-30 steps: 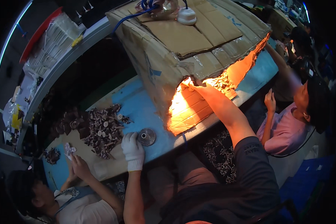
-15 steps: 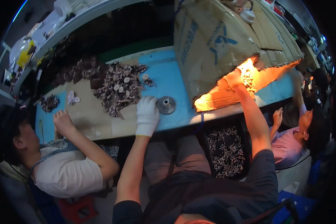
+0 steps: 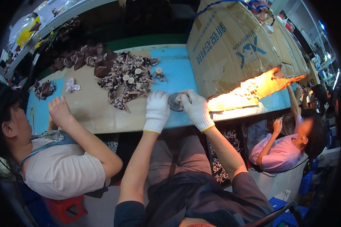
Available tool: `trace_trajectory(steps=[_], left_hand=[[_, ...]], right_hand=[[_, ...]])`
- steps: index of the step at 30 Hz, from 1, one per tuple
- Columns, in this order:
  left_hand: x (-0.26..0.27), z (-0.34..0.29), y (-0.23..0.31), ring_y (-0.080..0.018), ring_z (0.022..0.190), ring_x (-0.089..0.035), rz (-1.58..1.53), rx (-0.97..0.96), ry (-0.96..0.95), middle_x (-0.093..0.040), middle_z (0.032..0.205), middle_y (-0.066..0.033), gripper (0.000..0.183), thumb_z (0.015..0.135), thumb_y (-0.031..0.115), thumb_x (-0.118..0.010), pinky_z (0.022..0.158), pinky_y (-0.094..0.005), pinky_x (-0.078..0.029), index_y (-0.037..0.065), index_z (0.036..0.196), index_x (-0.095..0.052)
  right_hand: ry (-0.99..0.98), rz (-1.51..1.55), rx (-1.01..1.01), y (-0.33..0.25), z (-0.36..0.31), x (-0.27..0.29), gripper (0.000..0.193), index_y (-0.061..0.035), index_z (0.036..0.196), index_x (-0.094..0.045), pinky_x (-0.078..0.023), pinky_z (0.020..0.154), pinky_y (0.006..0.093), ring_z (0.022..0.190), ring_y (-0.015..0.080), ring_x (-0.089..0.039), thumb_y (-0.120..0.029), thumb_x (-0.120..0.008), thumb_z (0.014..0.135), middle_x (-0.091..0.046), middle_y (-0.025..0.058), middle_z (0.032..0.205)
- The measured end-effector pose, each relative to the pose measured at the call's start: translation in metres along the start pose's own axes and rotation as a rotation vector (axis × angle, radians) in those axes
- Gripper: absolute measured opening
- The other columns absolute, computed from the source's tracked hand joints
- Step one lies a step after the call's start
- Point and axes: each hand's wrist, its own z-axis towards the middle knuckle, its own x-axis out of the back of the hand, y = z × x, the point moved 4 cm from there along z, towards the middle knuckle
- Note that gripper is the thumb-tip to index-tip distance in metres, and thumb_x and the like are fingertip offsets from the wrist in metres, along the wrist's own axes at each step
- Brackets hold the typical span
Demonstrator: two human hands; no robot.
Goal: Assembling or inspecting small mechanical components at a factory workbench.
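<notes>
A dark grey round disc [image 3: 174, 106] lies on the blue tabletop in front of me. My right hand [image 3: 196, 109], in a white knit glove, pinches a small pale round piece [image 3: 179, 98] over the disc's middle; the fingers partly cover it. At the disc's left edge rests my left hand [image 3: 157, 109], also gloved, palm down with its fingers laid forward and nothing visible in them. Beyond the left hand spreads a pile of small brown and pinkish parts [image 3: 121, 89], with a few pale round pieces [image 3: 138, 70] on top.
To the right stands a cardboard box [image 3: 231, 49] with a glowing orange opening [image 3: 250, 92]. A black bin of small parts [image 3: 220, 168] sits below the table edge. One person [image 3: 66, 162] sits at my left, another [image 3: 282, 145] at my right. Brown pieces [image 3: 79, 60] lie farther back.
My right hand has come out of the glowing box opening, moving left to the disc with a small pale piece. My left hand stays beside the disc.
</notes>
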Motion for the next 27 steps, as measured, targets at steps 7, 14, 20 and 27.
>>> trace_trajectory(steps=[7, 14, 20, 27], left_hand=[[-0.003, -0.002, -0.005, -0.0361, 0.114, -0.063, -0.016, 0.031, -0.022, -0.067, 0.112, -0.0114, 0.031, 0.080, 0.001, -0.067, 0.100, -0.0520, -0.048, 0.008, 0.110, -0.067], [-0.001, -0.004, -0.006, -0.0365, 0.116, -0.063, -0.030, 0.039, -0.003, -0.067, 0.114, -0.0115, 0.031, 0.080, 0.000, -0.068, 0.101, -0.0521, -0.048, 0.008, 0.110, -0.068], [0.002, 0.000, -0.004, -0.0380, 0.116, -0.063, -0.017, 0.031, -0.024, -0.069, 0.115, -0.0130, 0.030, 0.081, 0.000, -0.067, 0.100, -0.0519, -0.049, 0.007, 0.110, -0.069], [-0.006, -0.001, -0.007, -0.0410, 0.109, -0.066, 0.006, -0.059, -0.050, -0.071, 0.113, -0.0207, 0.025, 0.088, 0.000, -0.062, 0.097, -0.0519, -0.052, 0.000, 0.112, -0.071]], right_hand=[[-0.112, -0.172, 0.094, -0.009, 0.014, -0.001, 0.035, -0.0063, 0.116, -0.073, -0.058, 0.088, 0.0504, 0.097, 0.0412, -0.075, -0.035, -0.058, 0.103, -0.077, 0.0220, 0.098], [-0.115, -0.142, 0.079, 0.001, 0.016, -0.003, 0.034, -0.0060, 0.121, -0.071, -0.058, 0.085, 0.0493, 0.092, 0.0396, -0.076, -0.033, -0.056, 0.106, -0.077, 0.0224, 0.096], [-0.071, -0.046, 0.025, 0.001, -0.038, 0.022, 0.029, -0.0060, 0.125, -0.070, -0.059, 0.072, 0.0377, 0.075, 0.0231, -0.074, -0.026, -0.058, 0.108, -0.074, 0.0122, 0.080], [0.021, -0.341, -0.237, 0.174, -0.175, 0.087, 0.027, -0.0025, 0.115, -0.071, -0.059, 0.072, 0.0456, 0.076, 0.0318, -0.075, -0.025, -0.061, 0.104, -0.075, 0.0183, 0.087]])
